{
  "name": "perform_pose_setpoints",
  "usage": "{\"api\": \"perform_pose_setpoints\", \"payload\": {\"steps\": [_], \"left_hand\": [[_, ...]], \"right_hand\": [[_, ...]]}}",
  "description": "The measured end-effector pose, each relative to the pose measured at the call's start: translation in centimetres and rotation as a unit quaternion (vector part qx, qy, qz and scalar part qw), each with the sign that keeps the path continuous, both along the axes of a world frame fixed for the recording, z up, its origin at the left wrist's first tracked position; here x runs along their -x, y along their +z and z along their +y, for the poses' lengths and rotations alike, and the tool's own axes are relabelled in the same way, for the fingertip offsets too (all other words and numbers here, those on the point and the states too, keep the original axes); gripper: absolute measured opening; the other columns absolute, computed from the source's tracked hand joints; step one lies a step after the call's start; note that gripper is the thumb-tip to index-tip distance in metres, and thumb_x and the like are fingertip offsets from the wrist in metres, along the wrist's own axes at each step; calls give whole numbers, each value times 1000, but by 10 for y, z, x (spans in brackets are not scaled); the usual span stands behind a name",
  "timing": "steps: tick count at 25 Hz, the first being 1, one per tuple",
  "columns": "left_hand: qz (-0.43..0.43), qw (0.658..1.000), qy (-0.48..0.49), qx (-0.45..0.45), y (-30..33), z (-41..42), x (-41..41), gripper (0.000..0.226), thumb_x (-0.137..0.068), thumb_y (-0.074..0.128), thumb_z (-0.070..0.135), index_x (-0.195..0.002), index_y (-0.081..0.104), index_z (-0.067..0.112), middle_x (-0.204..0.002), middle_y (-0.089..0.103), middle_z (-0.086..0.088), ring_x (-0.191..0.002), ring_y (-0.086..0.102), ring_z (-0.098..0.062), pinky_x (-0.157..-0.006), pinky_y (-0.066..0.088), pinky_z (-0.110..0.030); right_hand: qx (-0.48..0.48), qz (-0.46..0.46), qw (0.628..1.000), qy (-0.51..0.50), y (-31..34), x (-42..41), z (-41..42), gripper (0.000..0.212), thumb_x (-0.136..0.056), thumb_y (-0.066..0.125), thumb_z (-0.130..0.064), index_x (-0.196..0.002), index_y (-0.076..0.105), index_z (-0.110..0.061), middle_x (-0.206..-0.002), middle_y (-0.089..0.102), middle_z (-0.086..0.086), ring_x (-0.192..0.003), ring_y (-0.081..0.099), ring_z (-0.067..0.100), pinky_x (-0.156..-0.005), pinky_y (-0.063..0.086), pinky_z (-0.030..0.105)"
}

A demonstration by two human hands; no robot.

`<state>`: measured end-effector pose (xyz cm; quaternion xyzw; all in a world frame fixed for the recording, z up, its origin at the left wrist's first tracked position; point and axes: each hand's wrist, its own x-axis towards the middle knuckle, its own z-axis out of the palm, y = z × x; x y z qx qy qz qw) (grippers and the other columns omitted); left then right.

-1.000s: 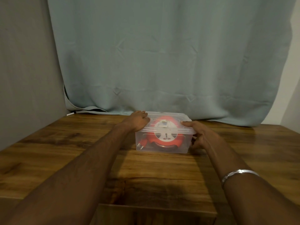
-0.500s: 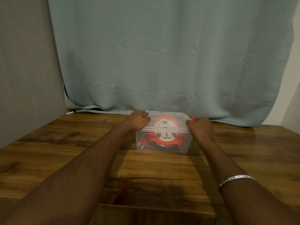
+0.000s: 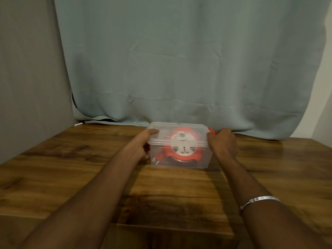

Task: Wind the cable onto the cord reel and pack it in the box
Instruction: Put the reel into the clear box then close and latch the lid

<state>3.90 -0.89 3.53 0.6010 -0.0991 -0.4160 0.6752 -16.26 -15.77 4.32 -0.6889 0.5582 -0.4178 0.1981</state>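
Observation:
A clear plastic box (image 3: 179, 163) stands on the wooden table near the curtain, with its clear lid (image 3: 179, 126) on top. Inside lies the red and white cord reel (image 3: 181, 147), its red plug (image 3: 159, 157) at the box's front left corner. My left hand (image 3: 139, 146) grips the box's left end, thumb lying on the lid's edge. My right hand (image 3: 221, 142) is curled over the right end, by a red latch (image 3: 212, 131) sticking up at the far right corner.
The wooden table (image 3: 71, 173) spreads wide on both sides of the box. A pale blue curtain (image 3: 179, 69) hangs right behind it and pools on the tabletop. A grey wall (image 3: 27, 78) closes the left side. A silver bracelet (image 3: 258, 201) circles my right wrist.
My right hand went from the box's front right corner to its right end, up at the lid's edge by the red latch. My left hand slid from the lid's top down the left end.

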Motion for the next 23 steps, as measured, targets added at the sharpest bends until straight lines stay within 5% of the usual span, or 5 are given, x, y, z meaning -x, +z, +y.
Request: {"api": "perform_pose_setpoints", "payload": {"steps": [6, 9, 14, 17, 23], "left_hand": [[-87, 995, 34, 38, 0, -10, -11, 61, -72, 85, 13, -127, 60, 8, -114, 71, -14, -100, 71, -30, -89, 59, -43], [-346, 930, 98, -79, 5, -21, -13, 56, -85, 76, 24, -133, 53, 6, -125, 62, -12, -110, 64, -32, -92, 57, -43], [-525, 826, 138, -152, 8, -17, 0, 25, -90, 65, 23, -104, 69, 3, -106, 72, -16, -99, 68, -33, -74, 48, -29], [-570, 793, 137, -164, 18, -1, 20, 29, -95, 59, 23, -113, 68, 2, -112, 71, -18, -104, 66, -34, -78, 49, -34], [-803, 566, 114, -150, 4, 61, 69, 15, -94, 59, 26, -102, 71, 22, -88, 72, 0, -71, 64, -17, -61, 49, -29]], "right_hand": [[-13, -25, 1000, 4, -1, -1, 3, 31, -91, 65, -38, -101, 73, -9, -109, 74, 15, -101, 69, 39, -77, 49, 38], [-10, -17, 1000, 0, -1, -1, 4, 32, -91, 64, -38, -101, 74, -9, -109, 74, 15, -101, 69, 39, -78, 50, 38], [-5, 1, 1000, -4, 1, 1, 5, 31, -91, 63, -35, -101, 75, -8, -110, 74, 17, -101, 69, 40, -76, 48, 37], [52, 37, 998, 20, 7, 4, 11, 29, -98, 57, -28, -107, 74, -5, -115, 73, 19, -107, 68, 41, -83, 52, 40], [297, 229, 925, 58, -7, 35, 60, 21, -93, 62, -35, -95, 77, -20, -87, 77, 7, -80, 73, 32, -61, 51, 35]]}}
